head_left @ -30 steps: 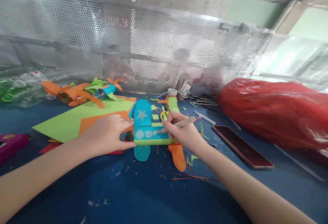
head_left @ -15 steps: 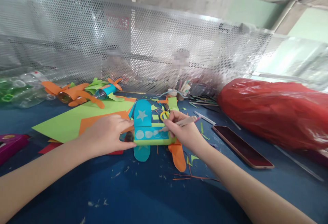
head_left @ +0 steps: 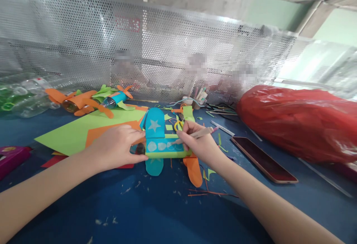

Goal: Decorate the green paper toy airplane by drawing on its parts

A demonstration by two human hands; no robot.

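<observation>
A toy plane made from a plastic bottle (head_left: 167, 154) lies on the blue table, wrapped in green and blue paper. It has blue wings (head_left: 155, 125) with a pale star and an orange tail piece (head_left: 193, 171). My left hand (head_left: 118, 145) grips the bottle's neck end between thumb and fingers. Closed around a marker pen (head_left: 202, 132), my right hand (head_left: 199, 141) rests at the plane's tail end. The pen's tip touches the blue strip, where pale round spots (head_left: 162, 145) sit in a row; the rightmost are only outlined.
Paper sheets (head_left: 69, 132) lie under and beyond my left hand. Finished-looking bottle planes (head_left: 80, 102) and clear bottles (head_left: 30, 95) stand at the back left. Yellow-handled scissors (head_left: 178, 125) lie behind the plane. A phone (head_left: 263, 159) and a red plastic bag (head_left: 298, 123) are at the right.
My right hand and the pen have shifted very slightly to the left over the third spot. My left hand keeps its hold on the plane.
</observation>
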